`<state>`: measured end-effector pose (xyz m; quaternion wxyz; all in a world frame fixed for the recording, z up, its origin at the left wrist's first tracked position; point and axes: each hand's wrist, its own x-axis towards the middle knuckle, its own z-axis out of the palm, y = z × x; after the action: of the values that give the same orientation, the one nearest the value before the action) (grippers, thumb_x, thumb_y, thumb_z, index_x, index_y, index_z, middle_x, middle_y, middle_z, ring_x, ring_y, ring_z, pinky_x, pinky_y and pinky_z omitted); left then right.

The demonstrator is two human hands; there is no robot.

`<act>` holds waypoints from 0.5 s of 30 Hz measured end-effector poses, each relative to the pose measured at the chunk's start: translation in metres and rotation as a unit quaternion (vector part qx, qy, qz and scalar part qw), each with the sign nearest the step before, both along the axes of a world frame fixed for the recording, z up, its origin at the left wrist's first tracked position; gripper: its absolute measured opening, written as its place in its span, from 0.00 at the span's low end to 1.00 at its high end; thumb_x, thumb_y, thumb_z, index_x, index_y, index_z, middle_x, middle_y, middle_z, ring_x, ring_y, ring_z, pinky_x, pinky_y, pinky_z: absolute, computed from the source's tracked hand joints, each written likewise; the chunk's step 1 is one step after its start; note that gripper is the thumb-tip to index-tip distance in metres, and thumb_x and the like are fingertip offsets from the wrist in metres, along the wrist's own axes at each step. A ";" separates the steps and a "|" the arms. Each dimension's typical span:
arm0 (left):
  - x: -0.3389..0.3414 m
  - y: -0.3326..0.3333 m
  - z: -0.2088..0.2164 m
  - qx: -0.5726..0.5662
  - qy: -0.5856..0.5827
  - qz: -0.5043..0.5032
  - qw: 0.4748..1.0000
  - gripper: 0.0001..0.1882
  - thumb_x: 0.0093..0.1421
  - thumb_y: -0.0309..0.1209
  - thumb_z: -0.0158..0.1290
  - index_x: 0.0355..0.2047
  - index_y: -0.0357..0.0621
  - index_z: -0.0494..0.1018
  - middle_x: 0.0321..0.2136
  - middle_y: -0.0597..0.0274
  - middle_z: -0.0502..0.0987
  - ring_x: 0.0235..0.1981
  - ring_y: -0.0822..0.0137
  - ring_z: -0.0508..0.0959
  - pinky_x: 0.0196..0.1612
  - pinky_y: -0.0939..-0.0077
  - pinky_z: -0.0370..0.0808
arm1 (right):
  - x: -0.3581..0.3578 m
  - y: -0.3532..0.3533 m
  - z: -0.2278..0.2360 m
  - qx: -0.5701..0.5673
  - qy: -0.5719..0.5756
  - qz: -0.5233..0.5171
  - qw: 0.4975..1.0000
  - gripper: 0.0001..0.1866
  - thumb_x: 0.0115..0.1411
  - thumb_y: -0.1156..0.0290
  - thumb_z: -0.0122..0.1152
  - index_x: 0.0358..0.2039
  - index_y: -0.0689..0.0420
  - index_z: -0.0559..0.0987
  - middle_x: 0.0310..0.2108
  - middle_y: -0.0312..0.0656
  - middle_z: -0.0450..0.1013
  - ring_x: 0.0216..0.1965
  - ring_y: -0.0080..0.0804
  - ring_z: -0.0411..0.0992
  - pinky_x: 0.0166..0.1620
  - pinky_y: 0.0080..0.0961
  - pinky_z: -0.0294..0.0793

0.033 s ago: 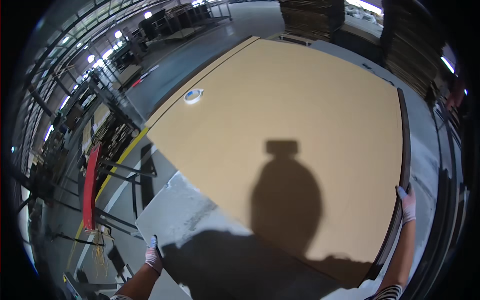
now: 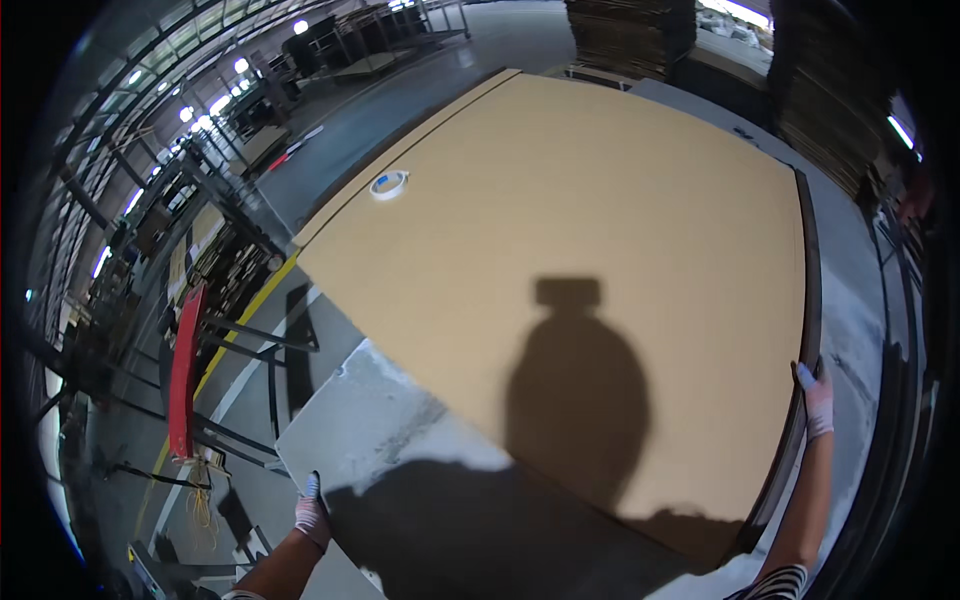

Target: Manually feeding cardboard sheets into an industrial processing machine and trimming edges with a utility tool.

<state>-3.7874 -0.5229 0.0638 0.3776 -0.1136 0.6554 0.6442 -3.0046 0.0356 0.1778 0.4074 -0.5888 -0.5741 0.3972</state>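
The left hand (image 2: 312,518), gloved, is at the left edge of the grey top (image 2: 365,400), thumb upward; its fingers are hidden, so I cannot tell how far closed it is or whether it grips the edge. The right hand (image 2: 818,405), also gloved, is curled about the near part of the right strip (image 2: 813,265), thumb on the inner side and fingers on the outer. The tan board (image 2: 660,200) lies flat on the grey top, between the hands and reaching far beyond them, while the grey top shows bare at near left. As far as shows, the board is laid out and dark strips run along two sides, the right strip and the left strip (image 2: 345,198), so the work looks partly done. Whether either strip is fixed cannot be told. No strip shows along the far edge; the near edge is partly in the wearer's shadow (image 2: 577,400), so a strip there cannot be ruled out. A tape roll (image 2: 399,188) lies at the board's far left, untouched by either hand.
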 end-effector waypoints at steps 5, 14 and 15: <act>0.034 0.036 0.041 0.038 -0.037 0.036 0.998 0.32 0.60 0.48 0.59 0.60 0.47 0.66 0.54 0.58 0.73 0.53 0.55 0.74 0.55 0.52 0.72 | -0.139 0.106 -0.025 0.050 0.015 0.050 0.997 0.37 0.59 0.61 0.66 0.62 0.70 0.63 0.55 0.51 0.71 0.54 0.36 0.70 0.58 0.31 0.68; -0.062 0.065 0.040 0.072 0.063 -0.025 0.995 0.27 0.65 0.42 0.54 0.60 0.45 0.64 0.53 0.58 0.72 0.55 0.59 0.72 0.59 0.59 0.70 | -0.408 0.240 -0.062 0.099 -0.064 0.065 0.991 0.50 0.55 0.44 0.67 0.67 0.65 0.58 0.62 0.56 0.64 0.64 0.44 0.62 0.65 0.32 0.59; -0.069 0.056 0.032 -0.008 0.137 -0.032 0.990 0.27 0.66 0.41 0.53 0.61 0.45 0.64 0.52 0.58 0.73 0.52 0.62 0.74 0.56 0.63 0.72 | -0.434 0.251 -0.061 0.095 -0.071 0.069 0.991 0.50 0.55 0.44 0.67 0.67 0.65 0.58 0.62 0.56 0.64 0.64 0.44 0.62 0.65 0.32 0.59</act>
<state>-3.8565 -0.4669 0.0956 0.3031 -0.0063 0.7097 0.6359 -3.4386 0.2862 0.1165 0.3913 -0.5333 -0.6758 0.3251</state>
